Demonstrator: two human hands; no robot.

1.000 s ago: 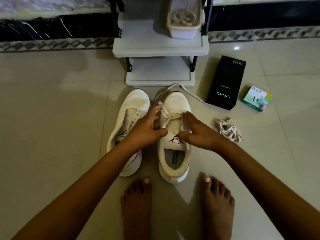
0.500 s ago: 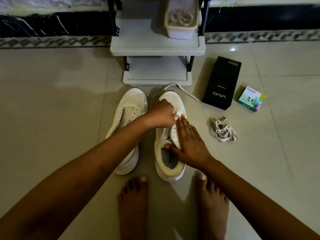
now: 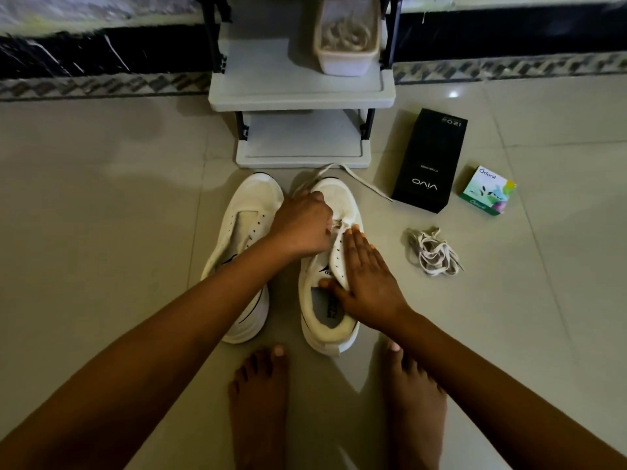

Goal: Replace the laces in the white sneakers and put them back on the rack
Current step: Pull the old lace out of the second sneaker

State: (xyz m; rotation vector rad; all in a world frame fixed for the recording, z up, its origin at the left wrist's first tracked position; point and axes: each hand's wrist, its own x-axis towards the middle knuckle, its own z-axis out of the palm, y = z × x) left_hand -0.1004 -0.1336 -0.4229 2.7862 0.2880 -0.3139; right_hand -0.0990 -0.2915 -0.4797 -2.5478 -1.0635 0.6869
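**A:** How far along?

**B:** Early, I'd judge. Left shoe is on the floor, eyelets empty. Left hand has its fingers curled, pinching a lace at the lowest eyelets of the right shoe. The lace's loose ends trail past the toe. Right hand lies flat, fingers straight, pressing that shoe's side.

**A:** Lace going in or out?

**B:** Cannot tell.

**A:** What's left?

**B:** Likely this shoe, then the other, then both onto the rack just behind the toes.

**A:** Counts?

**B:** Two shoes, one threaded lace. One loose bundle to the right, strands uncountable. One rack with one tub on it. Two boxes: black and small.
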